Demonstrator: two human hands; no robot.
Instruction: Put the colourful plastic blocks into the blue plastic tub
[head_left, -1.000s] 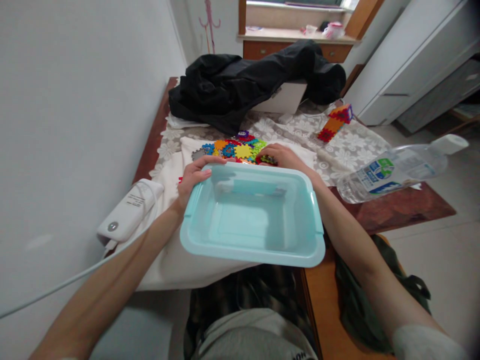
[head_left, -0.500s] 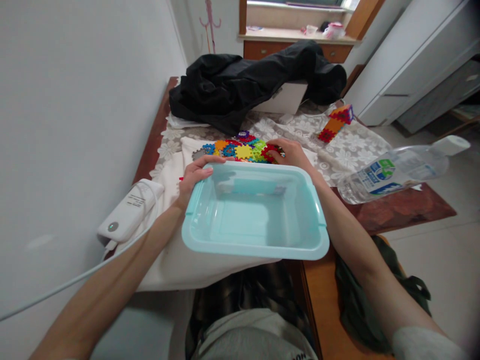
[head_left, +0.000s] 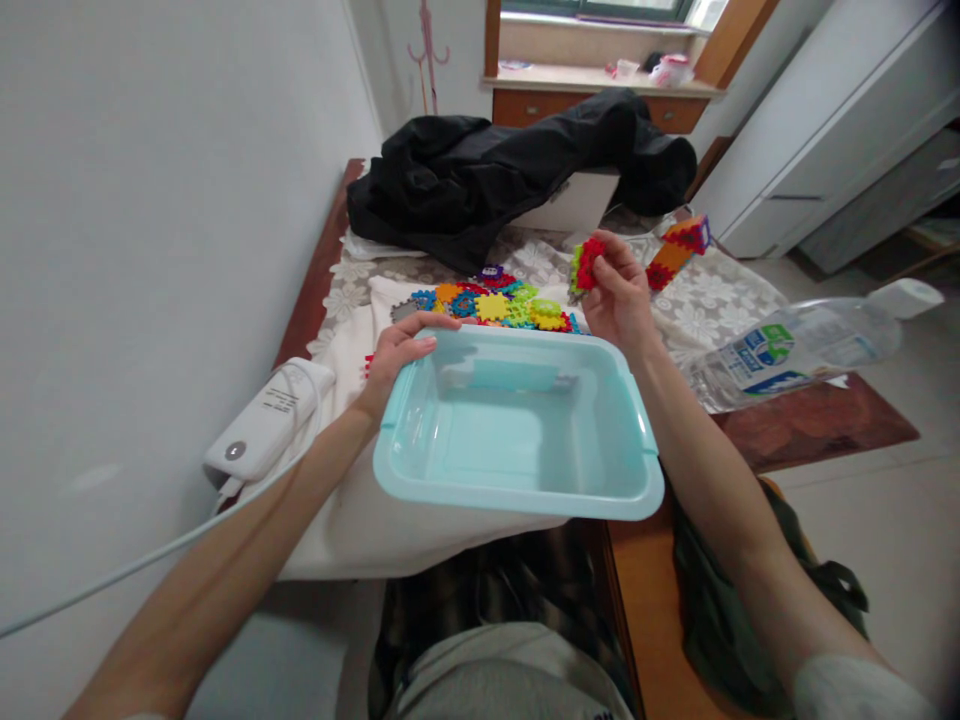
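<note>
A pale turquoise plastic basin (head_left: 517, 500) with nothing in it is tilted toward me at the front of the table. My left hand (head_left: 405, 350) is closed on its far left corner, thumb over the rim. Beyond the basin lies a pile of colourful plastic gear pieces (head_left: 493, 306), partly hidden by the far rim. Raised to the right of that pile, my right hand (head_left: 619, 290) pinches a few gear pieces (head_left: 590, 263), red and yellow-green, between thumb and fingers.
An orange and red gear-piece structure (head_left: 675, 252) stands behind my right hand. A large clear bottle (head_left: 802, 345) is at the right. Black cloth (head_left: 510, 165) covers a white box (head_left: 574, 203) at the back. A white power bank (head_left: 266, 425) with a cable lies left.
My right hand has lifted red and yellow-green gear pieces up from the pile's right end. My left hand keeps its hold on the basin.
</note>
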